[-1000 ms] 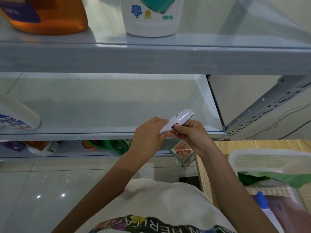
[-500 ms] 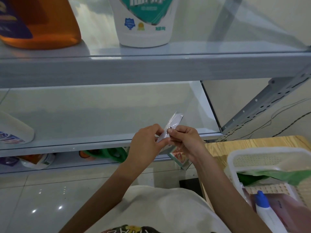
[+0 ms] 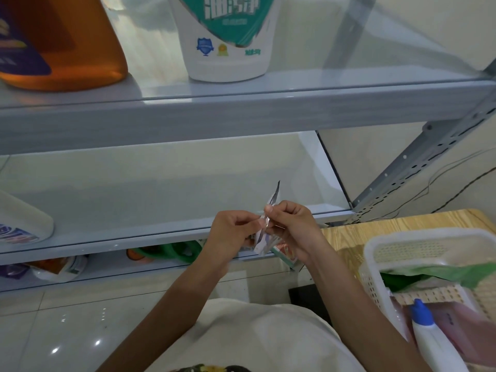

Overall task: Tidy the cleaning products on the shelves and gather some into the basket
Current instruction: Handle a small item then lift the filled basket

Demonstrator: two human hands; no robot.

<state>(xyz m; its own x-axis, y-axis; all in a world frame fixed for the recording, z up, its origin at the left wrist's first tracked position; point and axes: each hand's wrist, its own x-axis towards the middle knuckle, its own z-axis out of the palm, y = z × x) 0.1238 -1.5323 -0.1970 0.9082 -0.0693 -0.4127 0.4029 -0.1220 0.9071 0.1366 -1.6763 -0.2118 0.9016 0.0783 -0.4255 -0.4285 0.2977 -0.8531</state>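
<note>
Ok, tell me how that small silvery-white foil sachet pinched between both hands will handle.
The small silvery-white foil sachet probably handles as floppy: it creases and bends between the left hand and right hand. Likely very light, since fingertip pinches carry it. Its glossy film may be slippery.

Orange bottle (image 3: 67, 44), top off-frame.

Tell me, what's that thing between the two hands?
A small silvery-white sachet, seen nearly edge-on. The left hand and the right hand both pinch it in front of the middle shelf. The head view shows this.
</note>
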